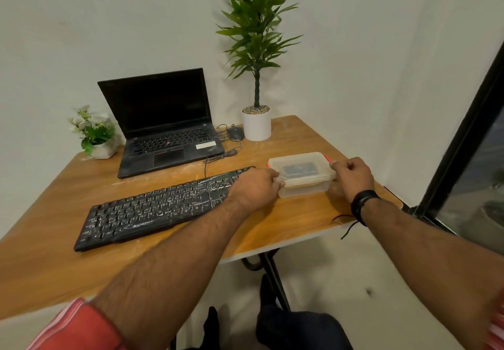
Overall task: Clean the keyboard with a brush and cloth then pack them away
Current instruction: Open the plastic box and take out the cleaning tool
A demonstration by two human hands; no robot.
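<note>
1. I see the plastic container at the right end of the table, lid on, w/ 2 orange clips, 1 at each short end

2. Its long axis runs L-R across my view, roughly in line w/ the keyboard, which lies just left of it

3. Left hand grips the container's left end, fingers curled on the lid edge there

4. Right hand grips the right end, fingers curled at the lid edge by the clip

5. So the box lies between the 2 hands, 1 hand per short end; neither is nearer

6. A dark item shows through the lid; I can't tell if it's brush or cloth

7. My read: next move is on the lid clips; the keyboard carries pale smears, so cleaning looks not yet done
</note>
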